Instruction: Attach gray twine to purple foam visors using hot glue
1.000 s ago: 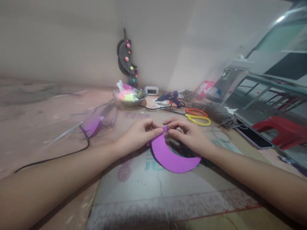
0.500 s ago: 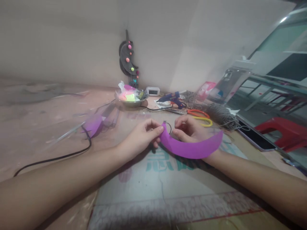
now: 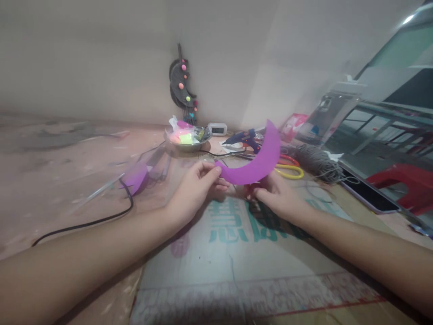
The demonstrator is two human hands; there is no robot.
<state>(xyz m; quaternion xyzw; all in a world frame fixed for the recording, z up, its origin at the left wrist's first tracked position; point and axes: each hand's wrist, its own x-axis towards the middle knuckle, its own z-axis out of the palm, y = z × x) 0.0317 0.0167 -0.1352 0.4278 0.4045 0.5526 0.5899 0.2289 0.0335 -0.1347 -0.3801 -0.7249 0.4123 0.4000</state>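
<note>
My left hand (image 3: 203, 183) pinches one tip of a purple crescent-shaped cutout (image 3: 252, 169) between thumb and fingers. The crescent curves to the right, with its far tip pointing up. Behind and below its curve is my right hand (image 3: 279, 194), closed, its thumb toward the left. Something small and reddish shows at the right fingertips, too blurred to name. The crescent covers part of those fingers. A thin dark cord or wire hangs near the held tip. Both hands are over a printed cardboard sheet (image 3: 189, 280).
Behind the hands stand a bowl of colourful pieces (image 3: 187, 144), a blue glue gun (image 3: 241, 137) and yellow-handled scissors (image 3: 291, 171). Grey yarn (image 3: 316, 162) and a phone (image 3: 368, 189) lie right. A decorated grey crescent (image 3: 181, 83) leans on the wall. A black cable (image 3: 84, 222) runs left.
The purple crescent has turned so its free end swung from the lower right to pointing up. My right hand has moved from behind its inner edge to below its curve.
</note>
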